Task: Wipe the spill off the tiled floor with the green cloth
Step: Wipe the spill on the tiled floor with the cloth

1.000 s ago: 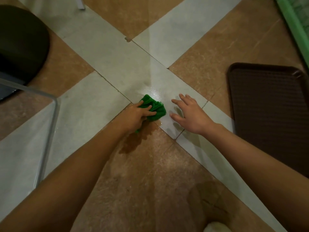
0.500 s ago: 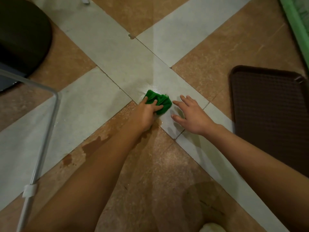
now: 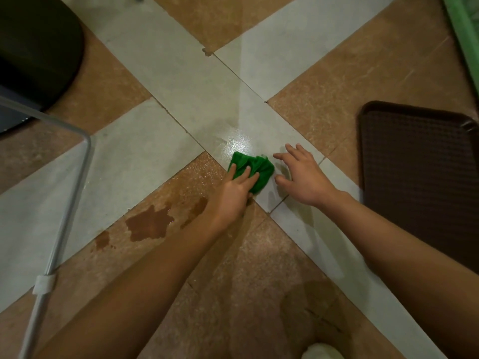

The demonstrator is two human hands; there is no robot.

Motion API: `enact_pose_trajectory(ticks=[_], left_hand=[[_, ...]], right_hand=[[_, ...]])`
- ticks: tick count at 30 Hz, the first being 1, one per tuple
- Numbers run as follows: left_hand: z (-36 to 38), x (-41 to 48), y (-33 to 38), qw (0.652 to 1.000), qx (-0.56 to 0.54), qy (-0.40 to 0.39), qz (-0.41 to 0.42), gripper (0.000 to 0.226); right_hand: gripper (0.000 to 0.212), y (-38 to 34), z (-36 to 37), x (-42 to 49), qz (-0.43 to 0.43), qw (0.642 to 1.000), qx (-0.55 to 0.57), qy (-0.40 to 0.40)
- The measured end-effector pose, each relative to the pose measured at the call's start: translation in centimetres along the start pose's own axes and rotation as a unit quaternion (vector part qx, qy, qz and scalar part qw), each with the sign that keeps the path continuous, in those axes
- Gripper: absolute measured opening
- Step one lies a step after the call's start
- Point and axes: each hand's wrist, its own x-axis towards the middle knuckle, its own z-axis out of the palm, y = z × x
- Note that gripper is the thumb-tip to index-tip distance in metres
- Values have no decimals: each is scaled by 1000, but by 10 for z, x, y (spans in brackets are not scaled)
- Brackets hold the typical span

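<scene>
Your left hand (image 3: 233, 193) presses the bunched green cloth (image 3: 255, 168) with flat fingers onto a pale tile, at the corner where it meets a brown one. The brown spill (image 3: 149, 225) lies left of that hand and nearer you, in blotches strung along the brown tile's edge, so the left hand is the closer one. Your right hand (image 3: 303, 180) rests spread on the tiled floor (image 3: 145, 156), just right of the cloth. The cloth is soft and crumpled, the tile hard and glossy.
</scene>
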Motion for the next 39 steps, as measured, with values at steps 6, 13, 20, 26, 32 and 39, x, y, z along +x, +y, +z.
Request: enact_pose_trajectory(ticks=[6, 13, 20, 26, 32, 39], left_hand=[[-9, 7, -2, 1000, -12, -7, -28, 53], [0, -14, 5, 998, 38, -49, 14, 54], [-6, -14, 25, 996, 65, -52, -21, 57], [-6, -34, 2, 996, 64, -50, 35, 50], [3, -23, 11, 997, 72, -32, -10, 54], [0, -36, -12, 995, 52, -44, 67, 50]], right_hand=[[56, 2, 1, -8, -9, 1000, 6, 1], [55, 2, -2, -11, -4, 1000, 22, 14], [55, 3, -6, -16, -9, 1000, 19, 7], [56, 3, -4, -21, -20, 999, 28, 13], [63, -3, 16, -29, -54, 997, -38, -43], [62, -4, 21, -29, -51, 995, -61, -66]])
